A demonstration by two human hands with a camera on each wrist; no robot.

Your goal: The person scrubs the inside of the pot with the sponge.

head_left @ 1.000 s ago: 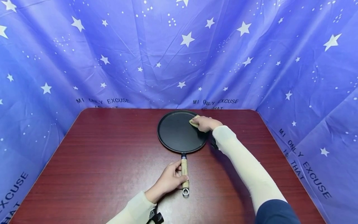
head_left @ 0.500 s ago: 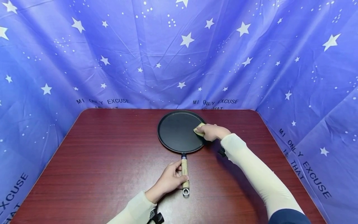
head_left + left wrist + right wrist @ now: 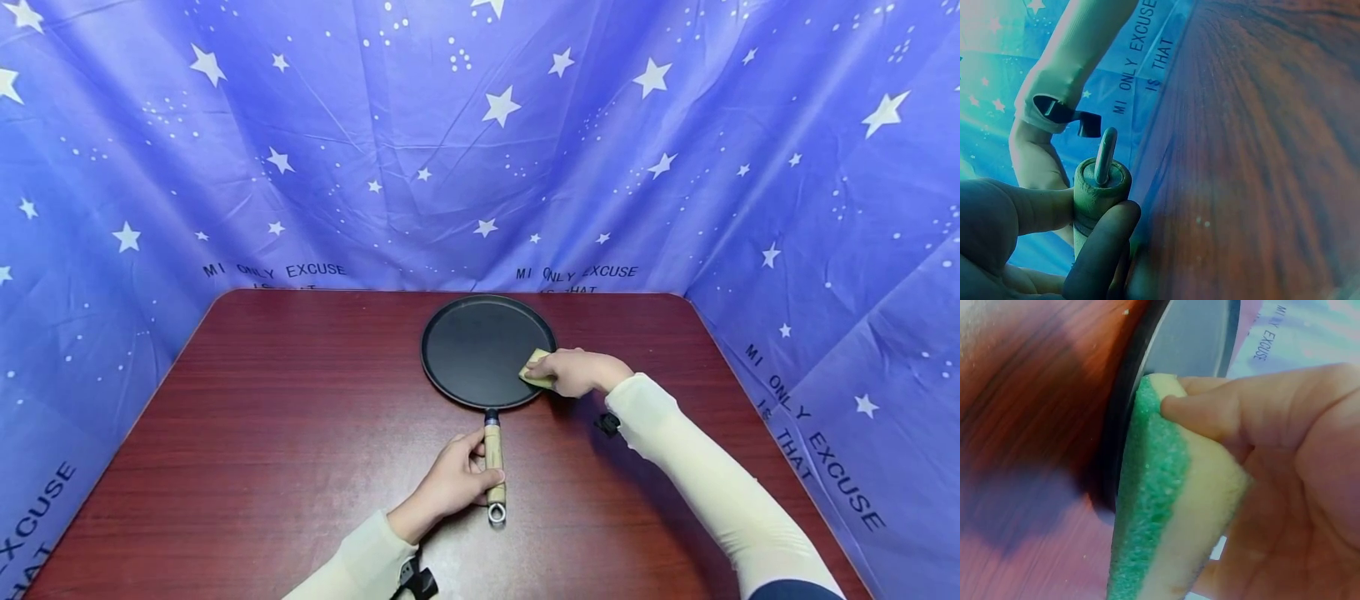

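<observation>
A round black flat pan (image 3: 480, 354) lies on the table, its wooden handle (image 3: 493, 454) pointing toward me. My left hand (image 3: 453, 477) grips that handle from the left; in the left wrist view the thumb and fingers wrap round the handle (image 3: 1100, 197) below its metal hanging loop (image 3: 1107, 156). My right hand (image 3: 581, 372) pinches a sponge (image 3: 537, 371) at the pan's right, near edge. Seen from the right wrist, the sponge (image 3: 1172, 487) has a green scouring side and a yellow side, with the green side toward the pan's rim (image 3: 1122, 425).
The dark red wooden table (image 3: 300, 375) extends to both sides of the pan. A blue-purple curtain (image 3: 420, 125) with white stars hangs behind the table and along its sides. The pan stands close to the table's far edge.
My right hand has moved with the sponge along the pan's right side, from the far part toward me. My left hand and the pan have stayed in place.
</observation>
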